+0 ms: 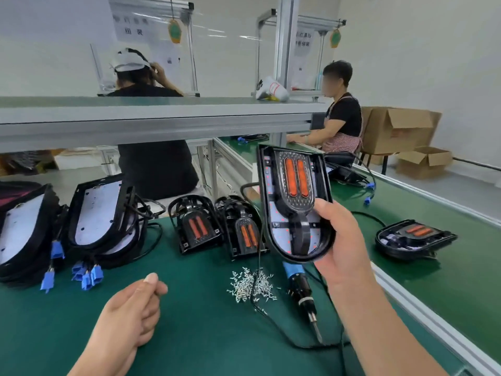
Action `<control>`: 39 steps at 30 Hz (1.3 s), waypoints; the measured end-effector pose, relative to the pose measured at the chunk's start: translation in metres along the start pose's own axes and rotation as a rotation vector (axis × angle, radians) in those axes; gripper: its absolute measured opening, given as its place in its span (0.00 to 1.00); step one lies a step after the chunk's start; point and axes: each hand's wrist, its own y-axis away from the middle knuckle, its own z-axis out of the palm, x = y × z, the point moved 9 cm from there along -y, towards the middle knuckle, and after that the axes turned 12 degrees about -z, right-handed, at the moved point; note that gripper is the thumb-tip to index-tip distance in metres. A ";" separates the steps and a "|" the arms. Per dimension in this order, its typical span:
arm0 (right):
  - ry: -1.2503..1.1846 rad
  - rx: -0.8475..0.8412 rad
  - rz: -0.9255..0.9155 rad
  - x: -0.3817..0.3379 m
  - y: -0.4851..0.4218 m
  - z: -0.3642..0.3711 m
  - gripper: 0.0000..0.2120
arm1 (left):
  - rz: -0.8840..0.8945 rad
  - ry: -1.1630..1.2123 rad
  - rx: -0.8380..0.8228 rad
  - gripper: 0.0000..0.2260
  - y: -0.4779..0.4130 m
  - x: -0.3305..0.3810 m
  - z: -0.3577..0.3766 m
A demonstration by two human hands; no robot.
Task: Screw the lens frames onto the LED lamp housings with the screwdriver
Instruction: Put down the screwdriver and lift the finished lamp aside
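My right hand (344,240) grips 1 LED lamp housing (276,213) upright above the bench (189,335). Tilted like this, its lens frame (296,180), if unscrewed, could slip out. My left hand (135,302) is curled; I cannot tell whether it holds a screw. The screwdriver (303,291) lies near, untouched.

One screwdriver (303,290), one screw pile (250,284) — two cardboard boxes (401,130).

Housings (95,221) stacked at left on the table (189,335), two lens frames (198,229) behind the screw pile (250,284), screwdriver (302,289) just right of it, assembled lamp (414,237) farther right.
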 end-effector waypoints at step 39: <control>0.704 1.173 -0.097 -0.106 0.070 -0.319 0.05 | 0.011 -0.052 -0.022 0.20 -0.007 0.002 0.001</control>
